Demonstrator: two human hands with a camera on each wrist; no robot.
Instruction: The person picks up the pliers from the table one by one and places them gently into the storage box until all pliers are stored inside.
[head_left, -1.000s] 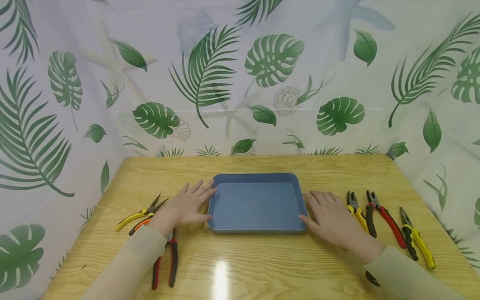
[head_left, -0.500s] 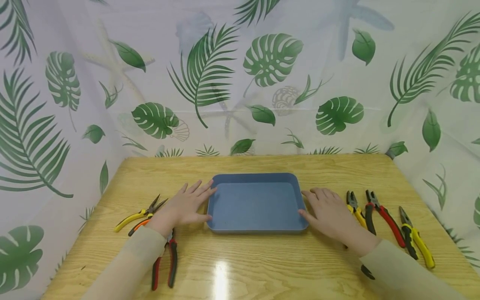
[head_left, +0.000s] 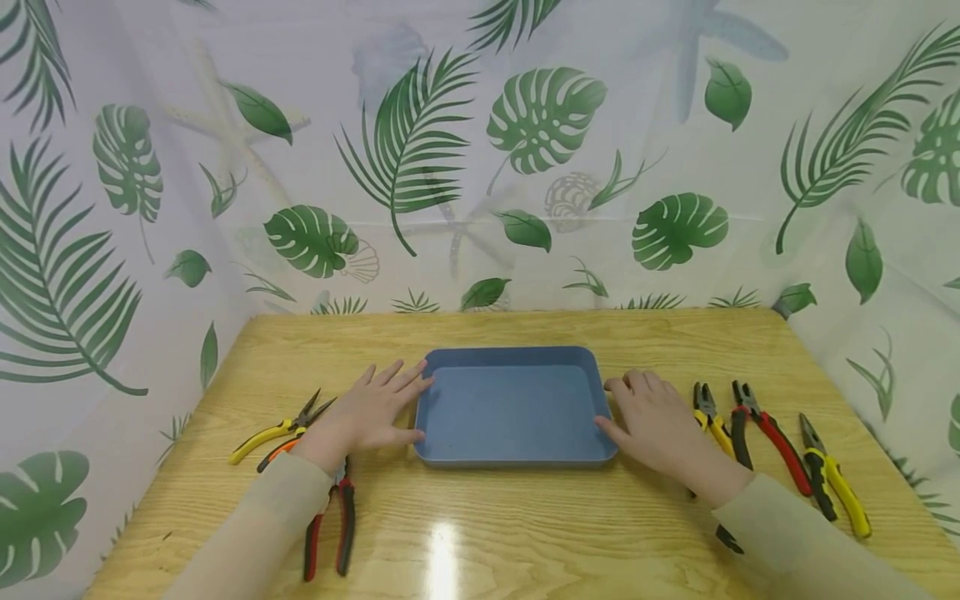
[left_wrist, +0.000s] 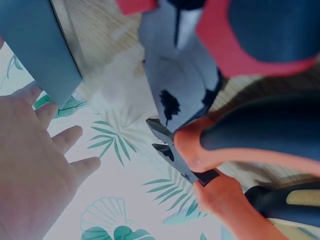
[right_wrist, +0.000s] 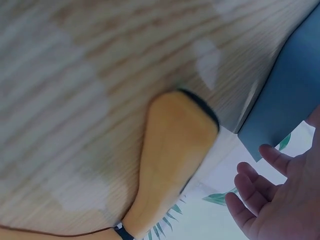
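A shallow blue-grey tray (head_left: 517,417) lies on the wooden table between both hands. My left hand (head_left: 371,417) has its fingers spread, with the fingertips at the tray's left rim. At the opposite rim is my right hand (head_left: 660,429), thumb at the edge and the other fingers loosely bent. In the left wrist view, fingertips of the left hand (left_wrist: 35,165) reach the tray's wall (left_wrist: 47,55). The right wrist view has one finger of the right hand (right_wrist: 285,195) against the tray's side (right_wrist: 287,90). Neither hand grips anything.
Left of the tray lie yellow long-nose pliers (head_left: 262,437), orange-handled pliers (left_wrist: 220,200) and red-and-black pliers (head_left: 347,521), partly under the left arm. On the right are yellow pliers (head_left: 718,432), red-and-black pliers (head_left: 783,450) and yellow-and-black long-nose pliers (head_left: 845,496). A leaf-printed cloth (head_left: 450,275) hangs behind.
My right hand and forearm have shifted slightly left along the tray's right rim. The left hand, the tray and the pliers stay where they were.
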